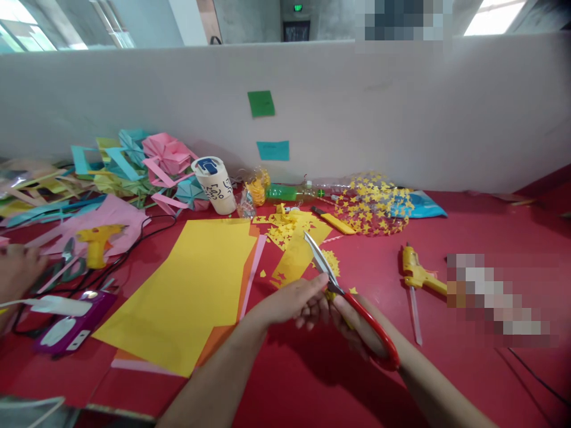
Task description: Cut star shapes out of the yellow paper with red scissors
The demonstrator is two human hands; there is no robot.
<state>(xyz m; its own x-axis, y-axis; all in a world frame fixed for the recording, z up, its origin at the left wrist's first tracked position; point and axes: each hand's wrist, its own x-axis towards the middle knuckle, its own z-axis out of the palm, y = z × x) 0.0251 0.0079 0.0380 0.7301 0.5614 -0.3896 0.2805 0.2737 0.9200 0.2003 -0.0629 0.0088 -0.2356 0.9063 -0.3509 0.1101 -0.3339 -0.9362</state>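
Observation:
Red-handled scissors (370, 330) point up and to the left over the red table, their blades nearly together. My right hand (357, 324) is wrapped round the handles. Beside the pivot, my left hand (307, 300) has its thumb and fingers closed; a small bit of yellow paper (331, 295) shows between the two hands, partly hidden by the fingers. Just beyond the blades lie a pile of small yellow stars (331, 261) and a yellow strip (294, 255) with star-shaped holes.
Yellow and orange sheets (191, 279) lie at left. Behind stand a white cup (216, 187) and a green bottle (285, 192). Glue guns (417, 270) rest on both sides. A purple power strip (74, 327) and another person's hand (20, 267) are at far left.

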